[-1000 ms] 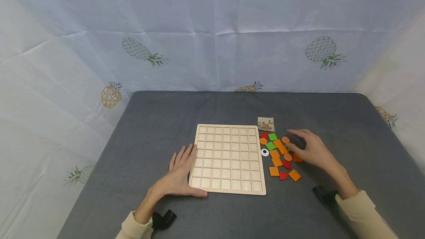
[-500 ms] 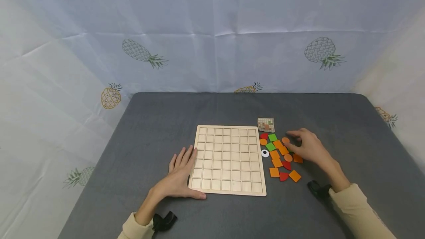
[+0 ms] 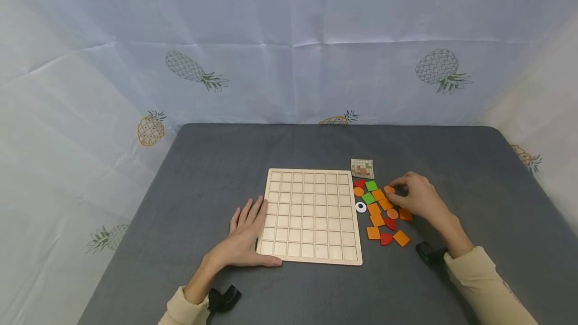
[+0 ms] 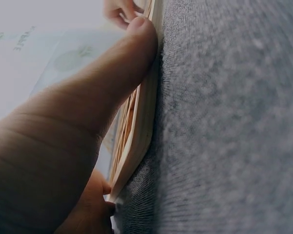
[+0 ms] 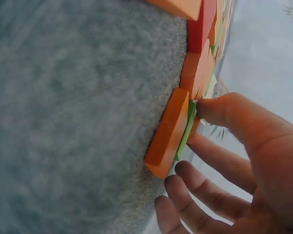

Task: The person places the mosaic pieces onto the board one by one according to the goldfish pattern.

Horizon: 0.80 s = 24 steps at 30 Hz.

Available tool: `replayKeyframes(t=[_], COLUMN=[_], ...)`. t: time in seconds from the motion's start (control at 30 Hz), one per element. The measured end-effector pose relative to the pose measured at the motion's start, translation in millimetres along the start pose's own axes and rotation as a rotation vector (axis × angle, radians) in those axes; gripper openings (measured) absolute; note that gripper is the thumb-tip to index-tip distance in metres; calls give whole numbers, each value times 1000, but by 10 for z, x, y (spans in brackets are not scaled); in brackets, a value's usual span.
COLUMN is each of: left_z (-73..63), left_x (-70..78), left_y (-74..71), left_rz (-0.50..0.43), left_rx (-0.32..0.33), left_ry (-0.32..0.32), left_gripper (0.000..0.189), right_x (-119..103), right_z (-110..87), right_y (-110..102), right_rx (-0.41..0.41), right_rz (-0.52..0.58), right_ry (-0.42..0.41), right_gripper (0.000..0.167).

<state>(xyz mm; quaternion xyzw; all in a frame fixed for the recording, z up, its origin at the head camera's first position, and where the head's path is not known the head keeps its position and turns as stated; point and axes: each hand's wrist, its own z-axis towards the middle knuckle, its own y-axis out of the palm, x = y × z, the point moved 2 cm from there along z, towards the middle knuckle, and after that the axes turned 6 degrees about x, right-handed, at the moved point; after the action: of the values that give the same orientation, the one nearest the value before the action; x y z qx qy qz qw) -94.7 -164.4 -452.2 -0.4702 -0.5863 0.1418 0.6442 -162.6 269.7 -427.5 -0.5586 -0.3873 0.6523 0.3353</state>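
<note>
In the head view, my left hand (image 3: 246,237) lies at the near left corner of a pale wooden grid board (image 3: 311,214). Its fingers are spread along the left edge, and the thumb touches the near edge. To the board's right, my right hand (image 3: 420,197) pinches a round orange disc (image 3: 389,189) between thumb and index finger, low among loose flat pieces. The right wrist view shows this hand's thumb beside a green piece (image 5: 186,131) and an orange square (image 5: 168,134), the other fingers apart. The disc is mostly hidden there.
Around the right hand lie orange squares (image 3: 373,233), green squares (image 3: 371,186), red rounded pieces (image 3: 386,238) and a white ring-like piece with a dark centre (image 3: 360,207). A small printed grid card (image 3: 362,168) lies beyond them on the grey tabletop (image 3: 226,164).
The right thumb and index finger have closed in on the orange disc, and the right forearm has shifted slightly left. My left hand and the board stay in place.
</note>
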Motion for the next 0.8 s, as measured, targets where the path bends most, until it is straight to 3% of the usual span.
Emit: replayKeyframes(t=[0.2,0.43,0.8], left_z=[20,45,96], left_x=[7,1,37], left_y=[-15,-5,56], left_rz=[42,98,169], left_rx=[2,14,43], left_ry=[-12,-16,-39], left_gripper=[135,149,151], right_x=[-100,-374,-723], right_z=[6,14,32], right_y=[-32,-72,-72], right_rx=[41,81,84], right_rz=[-3,46,137], right_ry=[5,-54,-122], right_gripper=[30,29,32])
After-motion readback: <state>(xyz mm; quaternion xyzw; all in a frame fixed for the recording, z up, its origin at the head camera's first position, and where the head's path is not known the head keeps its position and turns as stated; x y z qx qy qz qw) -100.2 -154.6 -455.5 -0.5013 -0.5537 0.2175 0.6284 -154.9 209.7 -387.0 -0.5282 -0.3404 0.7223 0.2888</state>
